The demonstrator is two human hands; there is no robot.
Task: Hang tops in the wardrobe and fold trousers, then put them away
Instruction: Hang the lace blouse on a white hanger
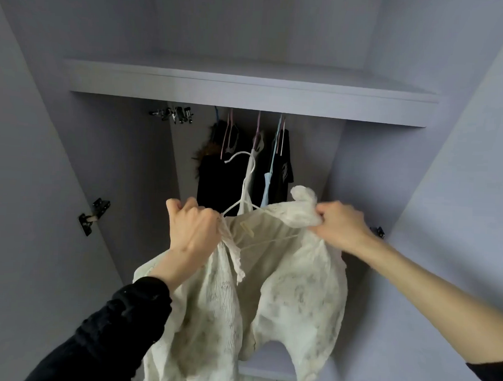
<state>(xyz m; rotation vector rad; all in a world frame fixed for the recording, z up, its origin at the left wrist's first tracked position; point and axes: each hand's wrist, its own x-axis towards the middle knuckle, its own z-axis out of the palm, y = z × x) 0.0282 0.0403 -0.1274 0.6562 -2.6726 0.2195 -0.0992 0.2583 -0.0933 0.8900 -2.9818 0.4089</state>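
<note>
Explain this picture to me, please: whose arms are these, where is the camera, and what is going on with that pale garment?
There is no machine here. A person wears a wide-angle camera on the head, so you look forward along their own arms into an open wardrobe.

Both hands hold up a cream top that sits on a white hanger. The left hand grips the top at one shoulder; the right hand pinches the fabric at the other shoulder. The hanger's hook points up toward the rail, which a shelf hides. It is not yet hung.

Behind it, dark clothes already hang on coloured hangers.
</note>
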